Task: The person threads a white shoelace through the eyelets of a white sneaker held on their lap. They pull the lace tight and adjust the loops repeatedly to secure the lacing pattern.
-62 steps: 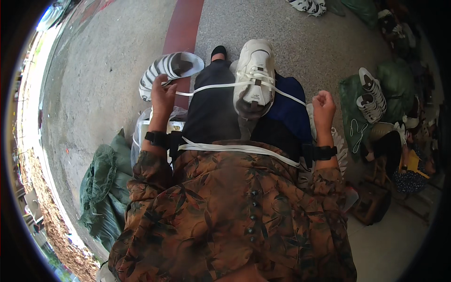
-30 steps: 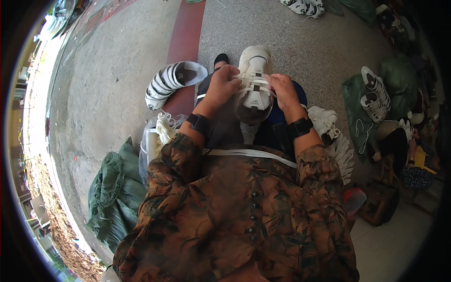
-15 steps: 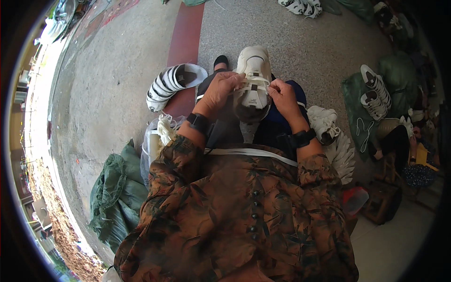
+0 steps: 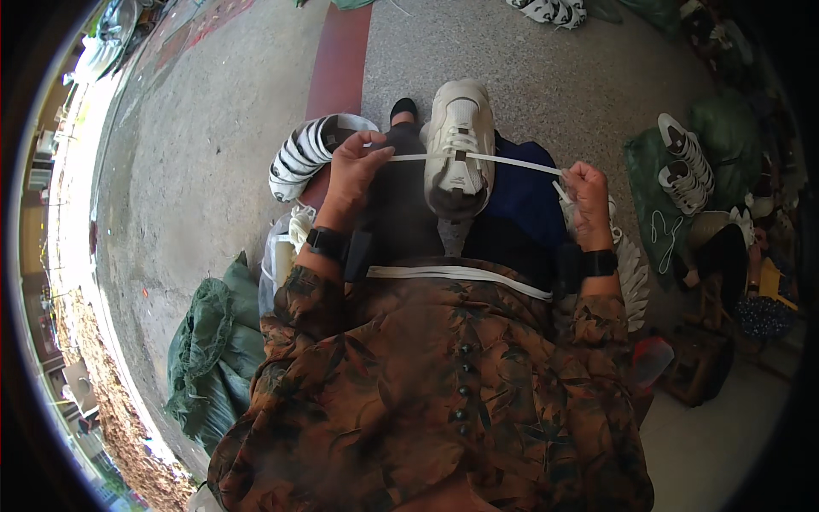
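A cream sneaker (image 4: 461, 107) stands between my knees, toe pointing away from me. White lacing crosses its lower eyelets, and a dark tab shows on the tongue. Pinched in my left hand (image 4: 352, 168) is one end of the white shoelace (image 4: 516, 163), stretched out to the left of the shoe. My right hand (image 4: 586, 200) grips the other end farther out to the right, with a short tail hanging by the fingers. Both lengths run taut and nearly level from the shoe. Another white lace (image 4: 461, 272) lies across my lap.
Nested white shoe uppers (image 4: 294, 162) lie left of my knee, above a bundle of white laces (image 4: 300, 224). A green sack (image 4: 213, 350) slumps at lower left. More white uppers (image 4: 631, 286) sit by my right arm. Farther right, laced uppers (image 4: 685, 171) rest on green sacking near another person (image 4: 725, 252).
My hands have moved apart from close beside the shoe, the right one farthest, drawing the lace out tight to both sides. The sneaker now stands uncovered between them.
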A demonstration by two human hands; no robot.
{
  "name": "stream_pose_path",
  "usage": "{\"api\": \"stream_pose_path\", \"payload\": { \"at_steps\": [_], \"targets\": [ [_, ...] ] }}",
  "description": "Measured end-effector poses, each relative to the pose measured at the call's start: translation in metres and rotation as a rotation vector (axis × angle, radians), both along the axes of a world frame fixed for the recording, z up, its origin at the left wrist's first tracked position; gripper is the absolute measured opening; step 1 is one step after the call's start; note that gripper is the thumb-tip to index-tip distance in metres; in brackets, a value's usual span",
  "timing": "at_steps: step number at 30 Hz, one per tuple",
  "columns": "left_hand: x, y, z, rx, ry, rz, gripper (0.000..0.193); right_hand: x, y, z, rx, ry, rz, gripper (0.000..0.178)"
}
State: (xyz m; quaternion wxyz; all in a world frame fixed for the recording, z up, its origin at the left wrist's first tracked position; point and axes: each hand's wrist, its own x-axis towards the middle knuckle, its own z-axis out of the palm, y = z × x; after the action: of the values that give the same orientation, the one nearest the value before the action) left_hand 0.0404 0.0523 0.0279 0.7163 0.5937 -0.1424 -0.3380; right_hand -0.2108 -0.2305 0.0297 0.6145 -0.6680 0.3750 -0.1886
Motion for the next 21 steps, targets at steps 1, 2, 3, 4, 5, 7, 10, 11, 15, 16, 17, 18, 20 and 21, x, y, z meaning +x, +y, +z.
{"api": "stream_pose_path", "payload": {
  "at_steps": [1, 2, 3, 4, 5, 7, 10, 11, 15, 16, 17, 18, 20, 21],
  "targets": [
    [-0.001, 0.001, -0.007, 0.012, -0.043, -0.013, 0.014, -0.012, -0.006, -0.002, 0.036, -0.005, -0.007, 0.017],
    [-0.001, 0.0, -0.014, 0.025, -0.086, -0.027, 0.015, -0.021, -0.01, -0.007, 0.073, -0.011, -0.015, 0.016],
    [-0.003, -0.002, -0.016, 0.035, -0.128, -0.044, 0.016, -0.026, -0.01, -0.008, 0.108, -0.016, -0.026, 0.015],
    [-0.003, -0.005, -0.017, 0.152, -0.326, -0.105, 0.018, -0.027, -0.011, -0.012, -0.036, 0.127, 0.14, 0.004],
    [-0.002, -0.008, -0.017, 0.268, -0.524, -0.165, 0.02, -0.027, -0.011, -0.016, -0.147, 0.17, 0.18, 0.003],
    [-0.006, -0.015, -0.007, 0.38, -0.77, -0.231, 0.024, -0.003, 0.008, -0.012, -0.363, 0.236, 0.263, 0.013],
    [-0.026, -0.032, 0.004, 0.364, -0.847, -0.295, 0.029, 0.038, 0.032, -0.008, -0.603, 0.106, 0.33, 0.029],
    [-0.031, -0.036, 0.002, 0.386, -0.923, -0.298, 0.029, 0.05, 0.042, -0.005, -0.688, 0.048, 0.351, 0.029],
    [-0.049, -0.051, 0.01, 0.489, -1.082, -0.23, 0.021, 0.084, 0.078, 0.006, -0.754, 0.203, 0.44, 0.031],
    [-0.049, -0.054, 0.007, 0.514, -1.106, -0.209, 0.019, 0.09, 0.082, 0.005, -0.798, 0.239, 0.426, 0.032],
    [-0.048, -0.056, 0.005, 0.54, -1.13, -0.187, 0.018, 0.094, 0.083, 0.004, -0.842, 0.275, 0.411, 0.032],
    [-0.044, -0.056, 0.004, 0.559, -1.135, -0.199, 0.017, 0.094, 0.079, 0.0, -0.852, 0.279, 0.41, 0.031],
    [-0.031, -0.055, 0.003, 0.598, -1.145, -0.221, 0.016, 0.093, 0.069, -0.007, -0.873, 0.287, 0.408, 0.029],
    [-0.024, -0.053, 0.002, 0.546, -1.096, -0.231, 0.016, 0.093, 0.065, -0.01, -0.866, 0.278, 0.415, 0.028]
  ]
}}
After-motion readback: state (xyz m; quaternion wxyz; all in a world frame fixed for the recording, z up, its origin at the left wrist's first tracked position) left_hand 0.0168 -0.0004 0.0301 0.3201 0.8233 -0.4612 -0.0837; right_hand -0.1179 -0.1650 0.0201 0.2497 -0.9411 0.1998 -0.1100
